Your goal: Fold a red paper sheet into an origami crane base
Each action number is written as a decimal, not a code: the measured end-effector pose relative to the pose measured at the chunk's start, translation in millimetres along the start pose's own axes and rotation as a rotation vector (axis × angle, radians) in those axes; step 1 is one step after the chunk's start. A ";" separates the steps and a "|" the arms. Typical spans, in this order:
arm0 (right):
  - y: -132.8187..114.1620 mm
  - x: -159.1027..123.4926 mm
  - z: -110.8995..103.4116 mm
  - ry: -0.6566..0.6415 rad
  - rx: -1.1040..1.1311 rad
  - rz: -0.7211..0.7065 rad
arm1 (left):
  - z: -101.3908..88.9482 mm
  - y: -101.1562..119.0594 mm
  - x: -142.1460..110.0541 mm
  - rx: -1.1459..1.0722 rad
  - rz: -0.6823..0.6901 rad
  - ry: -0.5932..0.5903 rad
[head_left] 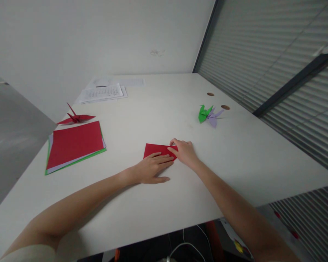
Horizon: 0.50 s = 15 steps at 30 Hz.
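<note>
A folded piece of red paper [154, 148] lies flat on the white table in front of me. My left hand [153, 167] rests on its near side, palm down, with the fingers stretched out and the thumb apart. At the paper's right end, my right hand [184, 151] pinches the corner between thumb and curled forefinger. Part of the paper's near edge is hidden under my left fingers.
To the left is a stack of red, lilac and green paper sheets [76, 145], with a red paper crane [75, 118] behind it. A green paper crane [204, 113] and a lilac paper crane [213, 118] stand at right. Printed papers [102, 93] lie at the back left.
</note>
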State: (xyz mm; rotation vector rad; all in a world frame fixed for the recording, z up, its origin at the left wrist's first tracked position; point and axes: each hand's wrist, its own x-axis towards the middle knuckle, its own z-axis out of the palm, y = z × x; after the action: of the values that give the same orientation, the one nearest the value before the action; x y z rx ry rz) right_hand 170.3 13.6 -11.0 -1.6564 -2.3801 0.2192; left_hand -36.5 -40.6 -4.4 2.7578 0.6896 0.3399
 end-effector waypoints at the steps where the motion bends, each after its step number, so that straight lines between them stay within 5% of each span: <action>1: 0.6 -0.1 -0.1 0.006 0.008 0.007 | 0.4 -0.2 -0.1 -0.007 -0.004 0.004; 7: 17.2 0.0 -3.8 0.100 0.059 0.189 | 1.6 -2.6 -1.0 -0.026 0.003 0.008; 15: 36.6 0.2 -4.3 0.039 0.085 0.297 | 1.9 -4.1 -1.0 -0.027 0.012 0.004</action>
State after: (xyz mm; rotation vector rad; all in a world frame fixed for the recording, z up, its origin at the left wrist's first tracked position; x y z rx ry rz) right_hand 204.5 26.4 -16.1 -1.9481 -2.0578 0.3312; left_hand -38.5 -38.0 -7.6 2.7379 0.6647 0.3541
